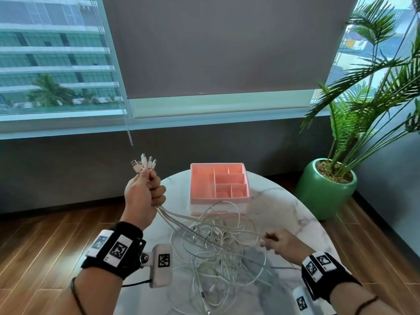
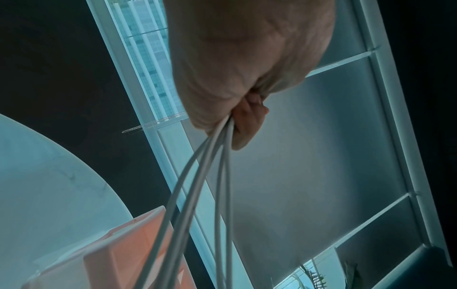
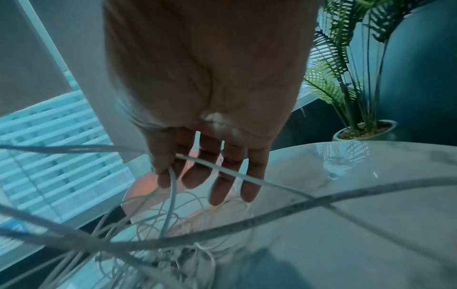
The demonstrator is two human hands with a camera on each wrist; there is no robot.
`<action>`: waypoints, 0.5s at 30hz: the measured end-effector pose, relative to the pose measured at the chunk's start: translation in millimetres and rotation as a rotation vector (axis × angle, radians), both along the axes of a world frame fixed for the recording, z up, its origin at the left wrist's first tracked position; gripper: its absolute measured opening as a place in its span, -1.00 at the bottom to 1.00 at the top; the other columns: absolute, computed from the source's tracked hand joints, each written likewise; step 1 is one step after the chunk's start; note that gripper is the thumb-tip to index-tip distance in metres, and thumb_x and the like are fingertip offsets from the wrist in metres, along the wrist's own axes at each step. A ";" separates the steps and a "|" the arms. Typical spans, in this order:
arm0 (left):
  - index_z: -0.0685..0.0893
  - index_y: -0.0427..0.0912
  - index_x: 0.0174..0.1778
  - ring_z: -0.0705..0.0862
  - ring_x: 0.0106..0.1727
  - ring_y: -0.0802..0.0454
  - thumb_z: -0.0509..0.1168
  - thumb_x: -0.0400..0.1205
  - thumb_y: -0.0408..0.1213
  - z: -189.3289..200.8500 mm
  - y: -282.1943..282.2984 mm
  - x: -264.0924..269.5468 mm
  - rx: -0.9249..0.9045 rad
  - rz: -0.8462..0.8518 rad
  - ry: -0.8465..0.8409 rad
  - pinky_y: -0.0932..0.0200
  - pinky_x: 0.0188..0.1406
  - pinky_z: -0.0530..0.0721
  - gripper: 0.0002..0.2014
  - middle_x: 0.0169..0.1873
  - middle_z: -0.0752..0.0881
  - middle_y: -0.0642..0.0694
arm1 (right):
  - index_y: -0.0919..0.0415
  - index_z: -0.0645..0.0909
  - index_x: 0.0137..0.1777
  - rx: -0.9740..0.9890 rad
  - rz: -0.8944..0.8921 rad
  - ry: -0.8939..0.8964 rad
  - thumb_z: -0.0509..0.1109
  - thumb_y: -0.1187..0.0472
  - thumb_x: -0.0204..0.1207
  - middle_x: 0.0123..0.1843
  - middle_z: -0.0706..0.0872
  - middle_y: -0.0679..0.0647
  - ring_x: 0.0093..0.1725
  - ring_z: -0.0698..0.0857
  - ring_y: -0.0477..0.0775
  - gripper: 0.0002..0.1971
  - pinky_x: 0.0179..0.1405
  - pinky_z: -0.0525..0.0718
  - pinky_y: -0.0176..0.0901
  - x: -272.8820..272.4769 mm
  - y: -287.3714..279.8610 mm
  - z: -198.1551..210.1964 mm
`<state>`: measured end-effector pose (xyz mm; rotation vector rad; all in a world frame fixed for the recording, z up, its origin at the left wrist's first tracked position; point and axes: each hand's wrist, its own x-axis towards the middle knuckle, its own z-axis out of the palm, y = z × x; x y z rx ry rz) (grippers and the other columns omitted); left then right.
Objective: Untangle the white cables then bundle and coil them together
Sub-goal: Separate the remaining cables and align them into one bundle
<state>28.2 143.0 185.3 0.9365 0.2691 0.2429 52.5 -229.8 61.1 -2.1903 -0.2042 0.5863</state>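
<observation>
White cables (image 1: pixel 216 248) lie in a loose tangle on the middle and near part of the round marble surface (image 1: pixel 284 214), with several strands rising from the heap to the left hand (image 1: pixel 143 194). That hand is raised above the surface's left edge, its fingers (image 1: pixel 159 192) curled tightly round a bunch of cable ends; the connectors (image 1: pixel 143 164) stick up out of the top of the fist, side by side. In the left wrist view the strands (image 2: pixel 197 185) leave the bottom of the closed fist and fan downwards past the pink box (image 2: pixel 128 250).

The right hand (image 1: pixel 279 243) is low, at the right side of the tangle. In the right wrist view its thumb and forefinger (image 3: pixel 164 176) pinch one thin cable (image 3: pixel 171 195), which hangs down into the heap, while the other three fingers (image 3: pixel 222 183) are stretched out fairly straight and slightly apart, with another strand crossing in front of them.

No brand or readable writing shows anywhere. The only printed marks are black-and-white square code tags on the black wrist bands (image 1: pixel 113 248) and on the white camera housings (image 1: pixel 162 264).

A pink organiser box (image 1: pixel 219 185) with several compartments stands at the far edge of the surface, just behind the tangle, and one cable loop lies against its front wall. A palm in a green pot (image 1: pixel 325 196) stands on the wooden floor (image 1: pixel 45 242) to the right of the surface.
</observation>
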 end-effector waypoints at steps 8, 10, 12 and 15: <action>0.46 -0.10 -0.30 0.15 -0.65 0.21 -0.02 0.86 -0.15 5.8 -5.9 -1.7 0.052 -0.004 0.005 0.36 -0.69 0.06 -0.60 -0.58 0.29 0.08 | 0.32 0.54 -0.18 0.446 -0.192 0.115 0.39 0.45 0.58 -0.50 0.55 0.19 -0.57 0.55 0.09 -0.87 -0.47 0.63 -0.12 14.0 5.5 40.4; 0.47 -0.11 -0.30 0.15 -0.65 0.21 -0.02 0.86 -0.15 6.9 -2.3 -1.8 0.076 0.001 0.006 0.34 -0.68 0.06 -0.60 -0.58 0.30 0.07 | 0.30 0.51 -0.19 0.500 -0.211 0.107 0.47 0.43 0.50 -0.52 0.44 0.11 -0.61 0.47 0.05 -0.83 -0.52 0.59 -0.14 21.2 0.3 48.8; 0.46 -0.11 -0.30 0.15 -0.65 0.21 -0.03 0.86 -0.15 8.8 5.9 -0.6 0.076 0.016 0.007 0.35 -0.70 0.07 -0.59 -0.58 0.30 0.08 | 0.28 0.52 -0.22 0.499 -0.203 0.143 0.51 0.35 0.34 -0.51 0.44 0.15 -0.64 0.46 0.05 -0.82 -0.58 0.55 -0.17 25.0 -8.2 50.4; 0.46 -0.09 -0.31 0.15 -0.65 0.21 -0.03 0.86 -0.14 12.1 21.0 2.8 0.040 0.039 -0.007 0.35 -0.71 0.06 -0.59 -0.58 0.29 0.09 | 0.25 0.61 -0.30 0.266 -0.058 0.235 0.52 0.27 0.24 -0.49 0.60 0.24 -0.59 0.53 0.07 -0.87 -0.54 0.47 -0.23 17.6 -21.3 39.6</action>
